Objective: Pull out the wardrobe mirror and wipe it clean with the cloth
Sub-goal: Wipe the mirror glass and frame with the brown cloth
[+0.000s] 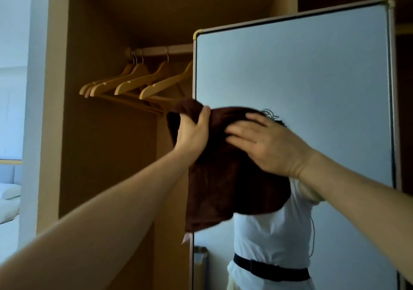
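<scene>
The tall wardrobe mirror (301, 70) stands pulled out on the right, framed in pale metal, and reflects a person in a white shirt. A dark brown cloth (225, 184) hangs in front of its left half. My left hand (193, 133) grips the cloth's upper left corner near the mirror's left edge. My right hand (266, 144) lies flat on the cloth with fingers spread, pressing it toward the glass. The cloth hides the mirror's middle left part.
The open wooden wardrobe (100, 110) is on the left, with several wooden hangers (134, 81) on a rail (161, 50). A bed with a pillow (9, 193) shows at the far left. A small bin is reflected low in the mirror (200, 265).
</scene>
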{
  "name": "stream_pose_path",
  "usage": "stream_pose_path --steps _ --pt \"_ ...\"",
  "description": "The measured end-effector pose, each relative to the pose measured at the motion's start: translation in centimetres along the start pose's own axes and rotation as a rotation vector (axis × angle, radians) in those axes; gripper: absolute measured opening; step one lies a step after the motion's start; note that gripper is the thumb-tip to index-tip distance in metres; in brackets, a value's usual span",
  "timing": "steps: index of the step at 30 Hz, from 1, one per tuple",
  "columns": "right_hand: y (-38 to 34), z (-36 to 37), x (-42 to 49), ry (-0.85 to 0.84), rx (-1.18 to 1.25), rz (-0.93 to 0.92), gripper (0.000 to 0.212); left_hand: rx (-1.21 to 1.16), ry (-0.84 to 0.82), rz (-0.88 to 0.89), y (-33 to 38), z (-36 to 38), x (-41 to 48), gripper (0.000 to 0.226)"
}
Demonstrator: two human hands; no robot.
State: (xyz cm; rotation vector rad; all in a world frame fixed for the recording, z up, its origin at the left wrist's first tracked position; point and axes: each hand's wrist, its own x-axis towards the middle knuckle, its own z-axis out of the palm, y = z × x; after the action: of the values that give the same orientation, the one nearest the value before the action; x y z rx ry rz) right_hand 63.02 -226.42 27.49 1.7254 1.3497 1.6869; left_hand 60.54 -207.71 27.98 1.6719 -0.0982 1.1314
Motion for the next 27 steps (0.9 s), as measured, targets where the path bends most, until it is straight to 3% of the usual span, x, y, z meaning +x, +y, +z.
stream_pose_path --steps 10,16,27 --pt "7.2 -2.9 7.7 -0.041 0.055 0.319 0.047 0.076 0.071 0.065 10.2 1.0 9.4 0.078" --pt "2.9 -1.6 6.4 -0.071 0.051 0.339 0.052 0.003 0.037 0.112 5.9 0.6 6.1 0.056" --pt "-5.5 1.2 0.3 0.16 0.198 0.245 0.022 0.015 0.121 -0.037 -1.9 -0.1 -3.7 0.049"
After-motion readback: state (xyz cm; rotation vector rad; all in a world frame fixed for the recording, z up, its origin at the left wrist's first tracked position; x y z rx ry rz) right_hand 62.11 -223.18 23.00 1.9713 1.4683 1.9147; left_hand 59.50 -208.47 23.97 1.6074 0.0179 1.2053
